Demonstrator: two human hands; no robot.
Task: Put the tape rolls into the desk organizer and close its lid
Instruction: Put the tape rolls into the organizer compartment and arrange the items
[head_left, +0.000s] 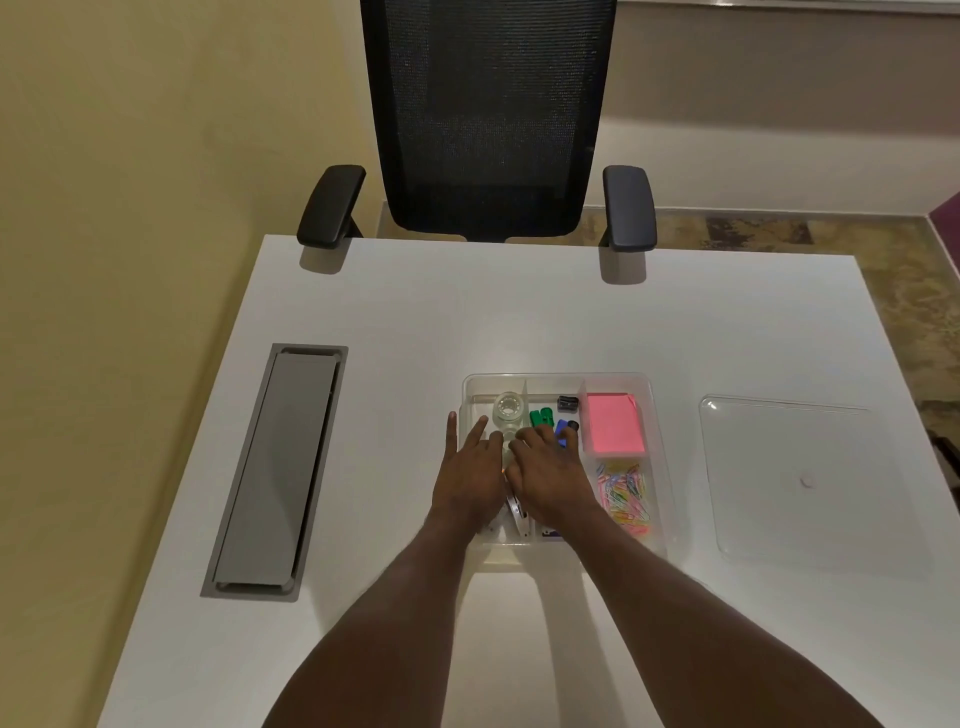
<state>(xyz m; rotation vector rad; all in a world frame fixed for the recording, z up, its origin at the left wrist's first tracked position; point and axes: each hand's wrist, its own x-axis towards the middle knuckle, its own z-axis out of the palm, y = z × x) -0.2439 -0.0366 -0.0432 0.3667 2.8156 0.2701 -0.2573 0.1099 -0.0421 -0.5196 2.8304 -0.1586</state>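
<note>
Both hands' fingers (480, 434) spread over organizer (649, 415)

Dim, warm indoor light from overhead. Soft shadows thrown onto the white desk (415, 322) beneath both armrests of the chair (488, 119) and below the forearms near the desk's near edge. Slight glare on the clear lid (795, 478). Wide-angle bending at the edges. Mild softness and compression throughout.
</note>
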